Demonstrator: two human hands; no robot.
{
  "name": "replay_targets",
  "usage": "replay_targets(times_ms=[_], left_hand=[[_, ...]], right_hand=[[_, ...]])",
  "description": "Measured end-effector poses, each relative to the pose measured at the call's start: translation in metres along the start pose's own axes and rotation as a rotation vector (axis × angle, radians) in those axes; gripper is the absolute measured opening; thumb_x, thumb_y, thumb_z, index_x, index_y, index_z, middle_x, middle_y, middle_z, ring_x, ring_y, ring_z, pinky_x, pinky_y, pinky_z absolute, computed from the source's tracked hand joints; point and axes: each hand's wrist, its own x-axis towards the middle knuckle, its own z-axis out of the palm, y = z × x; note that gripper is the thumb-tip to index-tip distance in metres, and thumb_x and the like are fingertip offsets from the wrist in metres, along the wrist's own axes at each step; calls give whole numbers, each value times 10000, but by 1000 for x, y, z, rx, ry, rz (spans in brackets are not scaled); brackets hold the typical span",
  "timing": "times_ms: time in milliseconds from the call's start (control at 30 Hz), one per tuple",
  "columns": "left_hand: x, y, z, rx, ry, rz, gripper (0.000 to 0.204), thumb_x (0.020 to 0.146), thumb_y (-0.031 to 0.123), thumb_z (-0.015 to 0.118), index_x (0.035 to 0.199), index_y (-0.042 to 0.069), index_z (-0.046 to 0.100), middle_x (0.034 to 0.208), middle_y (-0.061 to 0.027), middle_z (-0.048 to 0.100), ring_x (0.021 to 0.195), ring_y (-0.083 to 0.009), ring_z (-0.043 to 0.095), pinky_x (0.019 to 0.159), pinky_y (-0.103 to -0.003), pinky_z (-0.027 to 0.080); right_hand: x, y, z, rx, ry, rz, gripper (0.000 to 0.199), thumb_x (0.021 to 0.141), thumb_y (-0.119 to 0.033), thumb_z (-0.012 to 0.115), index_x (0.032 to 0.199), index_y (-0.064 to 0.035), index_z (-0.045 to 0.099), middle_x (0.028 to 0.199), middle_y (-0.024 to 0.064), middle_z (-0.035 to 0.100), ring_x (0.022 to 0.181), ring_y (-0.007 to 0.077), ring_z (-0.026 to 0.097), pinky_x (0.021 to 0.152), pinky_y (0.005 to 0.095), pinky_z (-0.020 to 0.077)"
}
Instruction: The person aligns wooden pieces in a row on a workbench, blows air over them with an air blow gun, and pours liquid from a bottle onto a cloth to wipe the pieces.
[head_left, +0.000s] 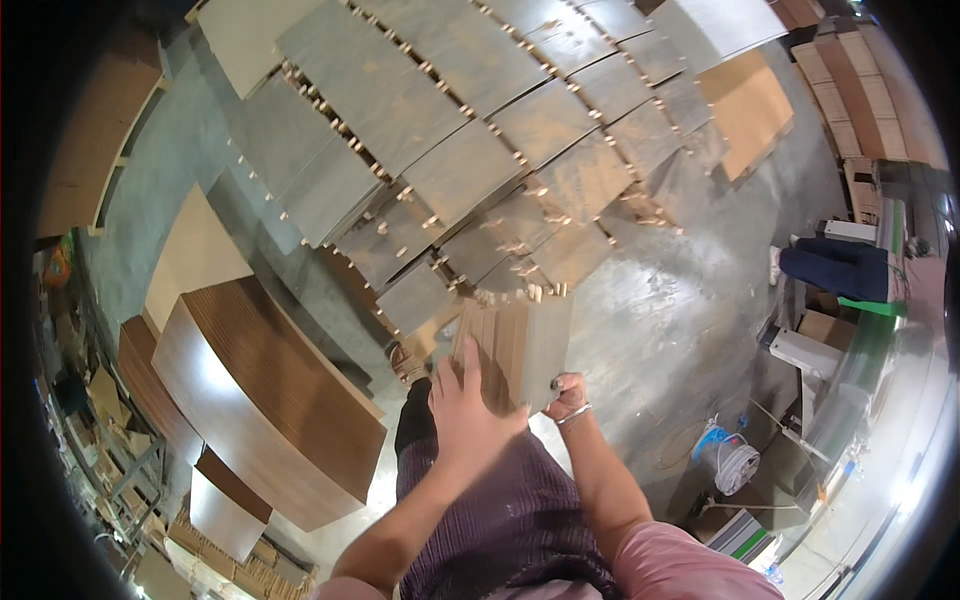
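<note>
Grip of the left hand is spread wide, fingers fanned over the brown edges of a stack of boards, and whether the palm presses down I can't tell! Across to the right hand: narrow grip, fingers curled round the near right corner, a bracelet shining at the wrist. And there sits the stack, between the two hands, just ahead of the dark ribbed garment: brown stripes of layered edges to the left, a smooth grey face to the right. Beyond it, rows of grey panels spread over the floor, little pale blocks lining the gaps. Out left, a big brown pile with ridged layers; far right, a co-worker's dark trousers beside a long machine!
</note>
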Motion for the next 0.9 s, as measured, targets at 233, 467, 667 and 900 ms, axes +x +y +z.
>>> replay_targets(times_ms=[233,467,667,900], left_hand=[[-102,102,-41,137,3,205,1153,566,363,825,1478,11,214,1398,-376,236,1270,-541,289,1041,-593,266],[-215,127,-27,12,-138,532,1137,572,495,797,1439,-40,293,1373,-363,331,1235,-514,367,1033,-537,315],[-346,75,-15,-132,-466,389,682,793,253,753,1331,-52,466,1215,-191,599,1116,-283,578,953,-373,467],[-418,33,10,-251,-844,413,930,710,220,777,1460,-19,283,1360,-191,480,1241,-274,488,1032,-378,388]], right_hand=[[-105,-17,97,-119,42,-269,665,587,-120,680,1223,35,560,1154,183,633,1044,311,618,895,421,499],[-213,50,-101,-414,57,-468,50,744,-74,632,745,-69,583,831,23,622,842,167,593,743,319,489],[-380,168,-29,-5,302,-381,562,736,-286,715,1219,-29,586,1161,92,638,1051,225,593,901,378,460],[-485,290,-24,389,220,-471,598,748,-293,730,1271,-65,550,1214,119,597,1091,323,572,909,489,479]])
